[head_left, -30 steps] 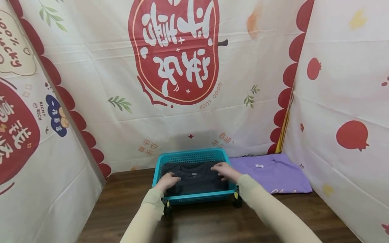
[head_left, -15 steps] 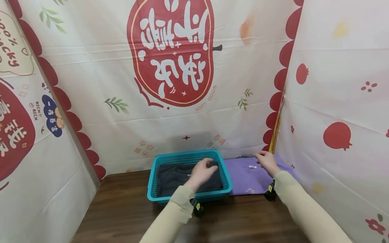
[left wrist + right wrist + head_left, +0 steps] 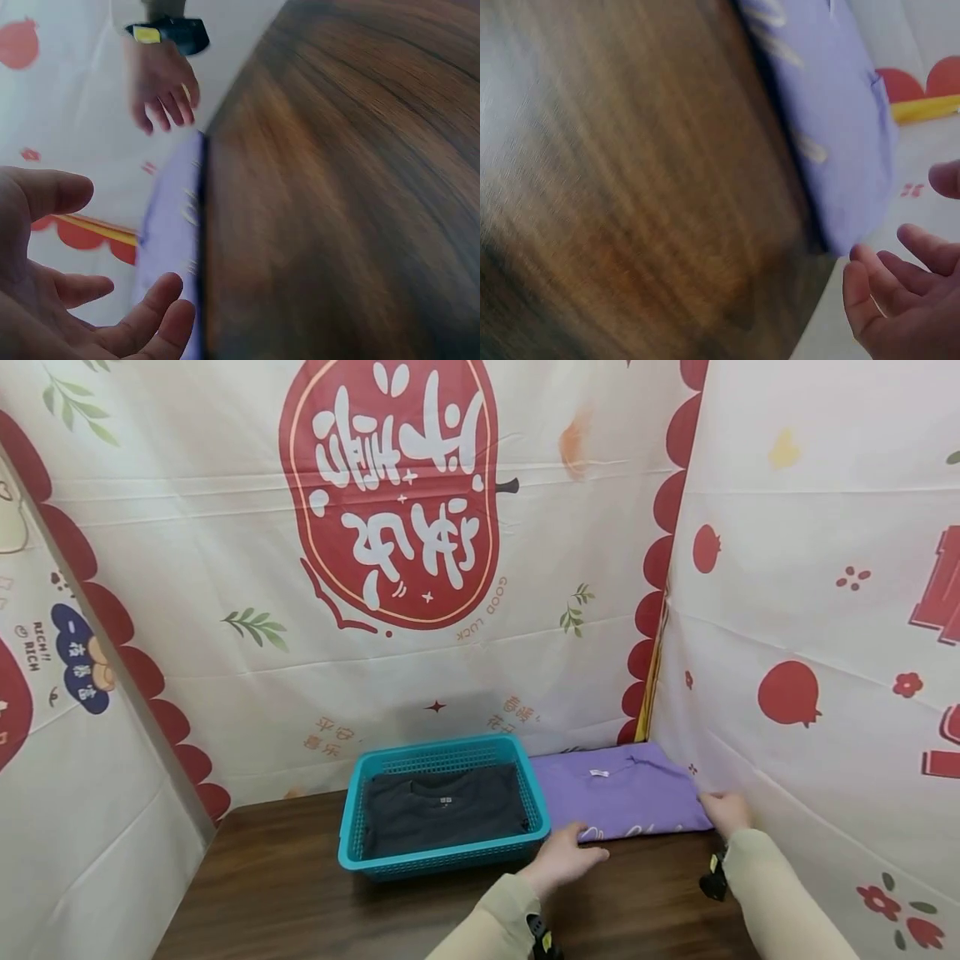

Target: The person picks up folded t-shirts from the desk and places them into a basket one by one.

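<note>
A folded purple T-shirt with white lettering along its front edge lies on the table to the right of the basket. My left hand is at its front left corner, fingers spread and relaxed. Beside its right edge is my right hand, fingertips close to the cloth; in the right wrist view the loosely bent fingers hold nothing. In the left wrist view the left palm is bare as well. A folded dark T-shirt rests inside the teal basket.
The brown wooden table extends in front of the basket. Printed fabric stands behind it as a back wall, and another fabric wall rises close by the right hand.
Both hands have left the dark T-shirt in the basket and moved right, down to the two sides of the purple T-shirt. The head view has turned slightly right.
</note>
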